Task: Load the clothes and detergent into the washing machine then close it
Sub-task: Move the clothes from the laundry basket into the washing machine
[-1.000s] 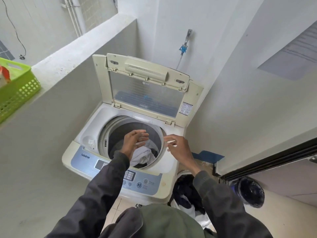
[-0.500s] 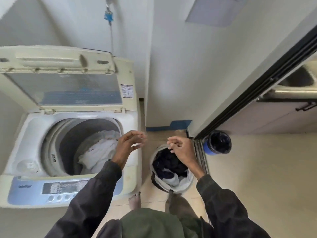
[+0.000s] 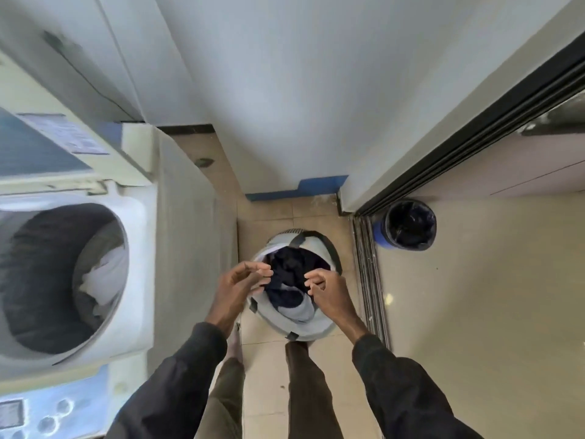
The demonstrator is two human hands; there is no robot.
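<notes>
A white top-loading washing machine (image 3: 136, 236) stands at the left with its lid up. White and dark clothes (image 3: 101, 277) lie inside its drum. On the floor to its right sits a round grey laundry bag (image 3: 304, 324) holding dark blue clothes (image 3: 291, 267). My left hand (image 3: 240, 289) hovers over the bag's left rim, fingers curled and apart, holding nothing. My right hand (image 3: 329, 289) hovers over the bag's right side, fingers bent, also holding nothing. No detergent is in view.
A black bin (image 3: 410, 224) with a blue base stands by the sliding door track (image 3: 370, 274) at the right. A white wall fills the middle. My legs and bare feet stand on the tiled floor (image 3: 474, 312) just below the bag.
My view has swung right from the machine to the laundry bag. Both hands moved away from the drum and now hang over the bag, lower and closer to the clothes.
</notes>
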